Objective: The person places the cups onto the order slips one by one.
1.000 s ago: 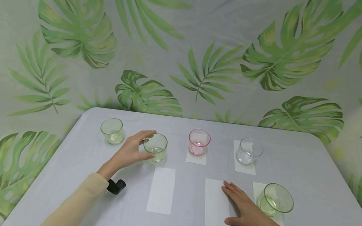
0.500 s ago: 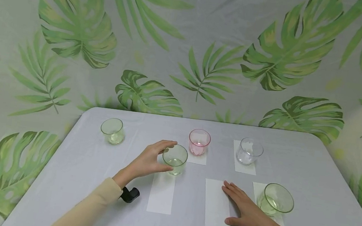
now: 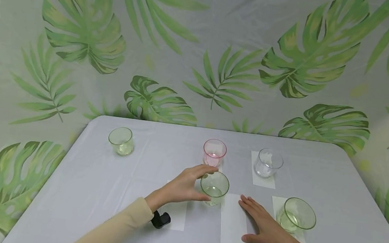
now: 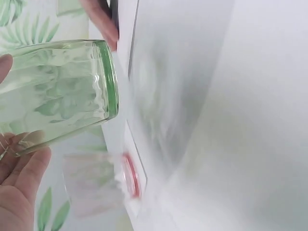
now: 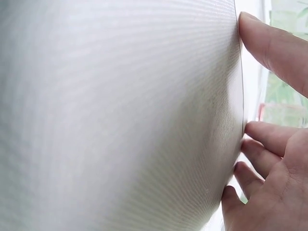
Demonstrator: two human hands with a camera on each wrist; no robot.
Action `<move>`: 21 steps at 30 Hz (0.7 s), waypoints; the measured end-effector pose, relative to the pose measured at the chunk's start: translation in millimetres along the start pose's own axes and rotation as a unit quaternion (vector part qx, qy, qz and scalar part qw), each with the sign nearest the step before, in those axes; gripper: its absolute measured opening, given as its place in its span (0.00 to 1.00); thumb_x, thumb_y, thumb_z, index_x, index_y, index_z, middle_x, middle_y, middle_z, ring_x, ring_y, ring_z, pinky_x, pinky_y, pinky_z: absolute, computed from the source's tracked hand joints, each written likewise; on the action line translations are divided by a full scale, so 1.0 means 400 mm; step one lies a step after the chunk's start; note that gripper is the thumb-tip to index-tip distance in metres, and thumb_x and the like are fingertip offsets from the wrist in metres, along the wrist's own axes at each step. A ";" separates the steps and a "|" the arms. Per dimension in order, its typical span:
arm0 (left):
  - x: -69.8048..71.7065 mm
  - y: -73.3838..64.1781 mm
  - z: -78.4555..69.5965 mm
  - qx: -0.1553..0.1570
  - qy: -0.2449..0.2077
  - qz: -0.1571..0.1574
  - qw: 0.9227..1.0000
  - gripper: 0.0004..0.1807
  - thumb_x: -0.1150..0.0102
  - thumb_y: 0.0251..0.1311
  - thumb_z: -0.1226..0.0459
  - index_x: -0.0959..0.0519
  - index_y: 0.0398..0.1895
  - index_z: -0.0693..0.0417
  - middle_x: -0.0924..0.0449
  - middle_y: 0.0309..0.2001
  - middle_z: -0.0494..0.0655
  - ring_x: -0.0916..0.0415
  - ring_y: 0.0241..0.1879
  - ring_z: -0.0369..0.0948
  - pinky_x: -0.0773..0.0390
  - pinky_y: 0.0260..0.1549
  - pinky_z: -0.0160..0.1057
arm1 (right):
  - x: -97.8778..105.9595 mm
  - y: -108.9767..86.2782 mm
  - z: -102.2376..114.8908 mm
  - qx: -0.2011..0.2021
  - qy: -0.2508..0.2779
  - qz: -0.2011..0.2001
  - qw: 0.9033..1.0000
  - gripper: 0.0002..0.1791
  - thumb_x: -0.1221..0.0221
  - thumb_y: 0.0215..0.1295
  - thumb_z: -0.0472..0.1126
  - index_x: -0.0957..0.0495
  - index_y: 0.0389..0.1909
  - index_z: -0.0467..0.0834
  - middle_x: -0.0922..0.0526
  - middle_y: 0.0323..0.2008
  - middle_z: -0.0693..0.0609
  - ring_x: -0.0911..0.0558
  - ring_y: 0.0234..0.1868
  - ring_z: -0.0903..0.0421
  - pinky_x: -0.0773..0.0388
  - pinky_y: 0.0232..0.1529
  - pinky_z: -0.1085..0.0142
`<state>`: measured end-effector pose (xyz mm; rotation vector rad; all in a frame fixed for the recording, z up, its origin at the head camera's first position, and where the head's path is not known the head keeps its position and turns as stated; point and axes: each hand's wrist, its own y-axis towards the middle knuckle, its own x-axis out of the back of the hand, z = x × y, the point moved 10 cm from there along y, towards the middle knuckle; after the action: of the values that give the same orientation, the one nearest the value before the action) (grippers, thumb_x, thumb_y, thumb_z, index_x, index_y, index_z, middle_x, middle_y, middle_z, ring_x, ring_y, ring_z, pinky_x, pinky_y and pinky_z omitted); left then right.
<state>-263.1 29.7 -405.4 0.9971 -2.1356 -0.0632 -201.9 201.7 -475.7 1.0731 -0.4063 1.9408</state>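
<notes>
My left hand (image 3: 186,185) grips a clear green glass (image 3: 214,189) between thumb and fingers. The left wrist view shows that green glass (image 4: 57,94) with its thick base raised off the tabletop. It hangs between two white paper strips, a left one (image 3: 176,216) partly behind my wrist and a right one (image 3: 234,221). My right hand (image 3: 266,229) lies with fingers spread, fingertips on the right strip's edge; in the right wrist view its thumb and fingers (image 5: 272,139) touch down on the surface. Just behind the held glass stands a pink glass (image 3: 214,153).
A second green glass (image 3: 121,141) stands at the far left. A colourless glass (image 3: 268,164) sits on a paper strip (image 3: 263,182) at the back right. Another green glass (image 3: 296,216) stands on a strip beside my right hand. A leaf-patterned cloth (image 3: 202,57) hangs behind the table.
My left hand has carried the green glass rightward and toward me, from the back left past the left strip to near the right strip. My right hand has stayed put.
</notes>
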 end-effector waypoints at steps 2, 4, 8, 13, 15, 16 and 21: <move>-0.025 0.010 -0.015 -0.015 0.008 0.011 1.000 0.41 0.25 0.46 0.65 0.33 0.65 0.62 0.31 0.62 0.53 0.27 0.55 0.48 0.29 0.55 0.34 | -0.001 -0.001 -0.003 -0.008 0.001 0.003 1.000 0.49 0.34 0.53 0.59 0.39 0.68 0.34 0.41 0.69 0.38 0.45 0.68 0.37 0.66 0.61 0.85; -0.050 0.020 -0.029 -0.028 0.015 0.023 0.999 0.41 0.25 0.47 0.64 0.33 0.65 0.62 0.31 0.62 0.53 0.26 0.54 0.49 0.29 0.54 0.32 | -0.001 -0.001 -0.008 -0.021 0.000 0.007 1.000 0.49 0.34 0.52 0.60 0.39 0.69 0.35 0.41 0.69 0.39 0.45 0.68 0.37 0.59 0.67 0.75; -0.092 0.035 -0.051 -0.045 0.013 0.043 0.998 0.41 0.25 0.47 0.63 0.34 0.65 0.62 0.31 0.63 0.53 0.27 0.54 0.48 0.30 0.54 0.29 | -0.006 -0.003 -0.020 -0.049 -0.003 0.024 0.998 0.51 0.34 0.52 0.61 0.39 0.68 0.34 0.41 0.69 0.36 0.45 0.68 0.35 0.45 0.65 0.45; -0.133 0.044 -0.069 -0.058 0.010 0.061 0.996 0.42 0.25 0.46 0.64 0.34 0.65 0.63 0.31 0.62 0.54 0.28 0.55 0.48 0.32 0.55 0.28 | -0.008 -0.004 -0.025 -0.062 0.004 0.031 0.998 0.53 0.33 0.52 0.60 0.42 0.69 0.30 0.42 0.68 0.33 0.46 0.68 0.33 0.44 0.60 0.36; -0.145 0.046 -0.074 -0.061 0.009 0.066 0.996 0.42 0.25 0.46 0.64 0.34 0.65 0.63 0.31 0.62 0.54 0.28 0.56 0.47 0.33 0.55 0.27 | -0.005 -0.004 -0.023 -0.059 0.006 0.029 0.998 0.54 0.33 0.52 0.60 0.43 0.69 0.30 0.43 0.69 0.32 0.46 0.68 0.33 0.44 0.60 0.36; -0.150 0.047 -0.076 -0.060 0.008 0.068 0.996 0.42 0.25 0.46 0.64 0.34 0.65 0.63 0.31 0.62 0.54 0.29 0.56 0.46 0.33 0.56 0.27 | -0.004 -0.005 -0.021 -0.056 0.007 0.028 0.998 0.54 0.33 0.52 0.60 0.43 0.69 0.31 0.43 0.68 0.32 0.46 0.68 0.33 0.44 0.59 0.36; -0.172 0.050 -0.078 -0.050 0.010 0.082 0.995 0.42 0.25 0.46 0.64 0.35 0.66 0.62 0.31 0.62 0.52 0.31 0.59 0.41 0.34 0.56 0.27 | 0.001 -0.006 -0.016 -0.055 0.012 0.024 0.998 0.53 0.32 0.51 0.59 0.44 0.70 0.32 0.44 0.68 0.29 0.44 0.67 0.32 0.42 0.59 0.35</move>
<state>-227.5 98.1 -419.2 0.7585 -2.1664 -0.0790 -203.5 207.3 -479.4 0.9767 -0.5233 1.9481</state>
